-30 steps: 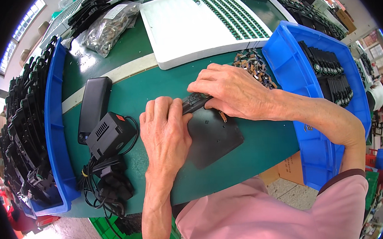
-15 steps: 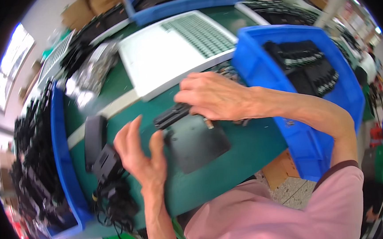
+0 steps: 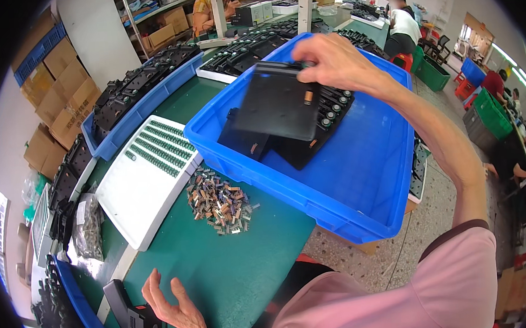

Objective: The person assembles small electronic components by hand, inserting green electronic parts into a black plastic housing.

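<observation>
My right hand grips a flat black plastic panel by its thicker top edge. A small copper-coloured metal strip shows on the panel, which hangs tilted above a big blue bin. Inside that bin lie several similar black panels, with round silvery parts along their edges. At lower left, my left hand is empty above the green table, its fingers apart. Beside it is a black power tool, partly cut off by the view. A pile of small metal strips lies by the bin.
A white tray with rows of small green-ringed parts stands left of the bin. Blue bins of black parts, including one at the back, surround the table. A clear plastic bag lies left. Other people work farther off.
The black panel has gone from the table to above the blue bin in my right hand. My left hand stays low at the left, open. The view has swung to the right.
</observation>
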